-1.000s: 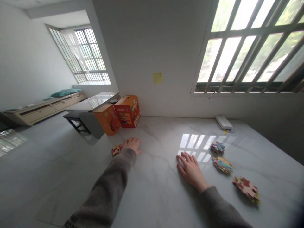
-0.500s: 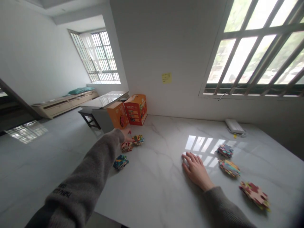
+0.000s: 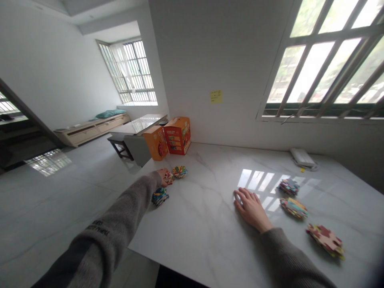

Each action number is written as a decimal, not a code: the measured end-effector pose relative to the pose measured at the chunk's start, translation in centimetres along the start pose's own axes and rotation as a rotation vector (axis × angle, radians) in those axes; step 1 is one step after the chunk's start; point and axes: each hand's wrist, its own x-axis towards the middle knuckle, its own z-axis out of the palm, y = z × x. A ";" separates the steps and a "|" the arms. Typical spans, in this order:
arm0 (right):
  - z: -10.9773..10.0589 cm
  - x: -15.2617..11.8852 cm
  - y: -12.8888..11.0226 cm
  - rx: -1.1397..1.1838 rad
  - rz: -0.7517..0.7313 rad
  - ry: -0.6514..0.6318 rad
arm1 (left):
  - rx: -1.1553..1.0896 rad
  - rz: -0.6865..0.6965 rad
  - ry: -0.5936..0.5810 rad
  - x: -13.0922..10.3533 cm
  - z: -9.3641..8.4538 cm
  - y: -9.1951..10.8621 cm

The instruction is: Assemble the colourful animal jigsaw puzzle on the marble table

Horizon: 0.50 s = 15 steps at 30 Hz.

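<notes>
My left hand (image 3: 163, 176) reaches to the table's far left edge, its fingers curled round the near side of a pile of red and cream puzzle pieces (image 3: 169, 178). Partly hidden fingers leave the exact grip hard to see. Just beyond is a yellow and green puzzle pile (image 3: 180, 172); a blue-green puzzle pile (image 3: 160, 196) lies on the near side of the wrist. My right hand (image 3: 250, 206) rests palm down on the marble-patterned table, fingers stretched, holding nothing. To its right lie a purple-blue puzzle pile (image 3: 288, 187), a striped multicoloured puzzle pile (image 3: 294, 208) and a brown-pink puzzle pile (image 3: 325, 241).
Two orange boxes, one standing open (image 3: 156, 143) and one printed red-orange (image 3: 178, 136), are at the back left corner. A white device with a cable (image 3: 302, 157) lies by the wall. The white table (image 3: 204, 232) ends at the left in an open drop.
My left hand has come down and back from above the piles onto the red and cream pieces. My right hand stays flat in place. The view has shifted slightly left.
</notes>
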 end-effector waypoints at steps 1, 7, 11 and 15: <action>0.0 0.0 0.0 -0.001 0.002 -0.004 | 0.016 -0.004 -0.026 0.0 -0.1 0.0; -0.1 0.0 -0.1 0.000 0.007 -0.024 | 0.072 -0.003 -0.054 -0.5 -0.2 0.5; -0.1 0.0 -0.1 0.004 0.005 -0.019 | 0.083 0.008 -0.064 -0.4 0.1 0.4; -0.1 0.0 -0.1 0.012 0.004 -0.012 | 0.077 0.035 -0.064 0.0 0.4 -0.3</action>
